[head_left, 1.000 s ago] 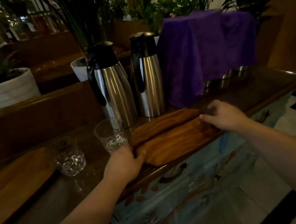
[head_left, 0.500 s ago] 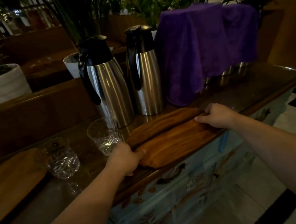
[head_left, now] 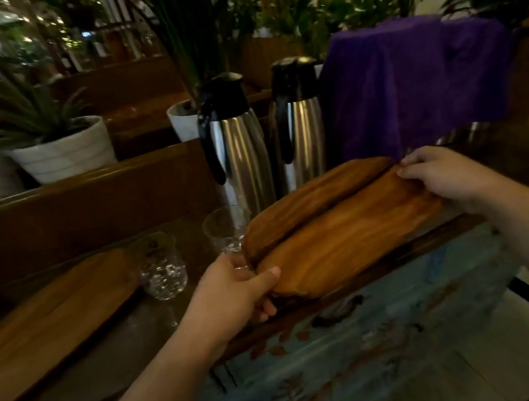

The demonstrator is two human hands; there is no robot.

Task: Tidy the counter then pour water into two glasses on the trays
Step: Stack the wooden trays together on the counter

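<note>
While viewing from the head camera: gripping the front tray (head_left: 349,239) at both ends, left hand (head_left: 232,292) curled round the near-left end, right hand (head_left: 450,177) pinching the far-right end, presumably for a level lift off the counter (head_left: 114,355). Overlapping a second tray (head_left: 311,199) behind; leaving both glasses (head_left: 163,268) standing beside another tray (head_left: 44,325), not on one, with two flasks (head_left: 237,149) waiting behind.

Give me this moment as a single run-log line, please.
left hand: grips near tray, left end | right hand: grips right end | far tray: alongside | glasses: on counter, off trays
</note>
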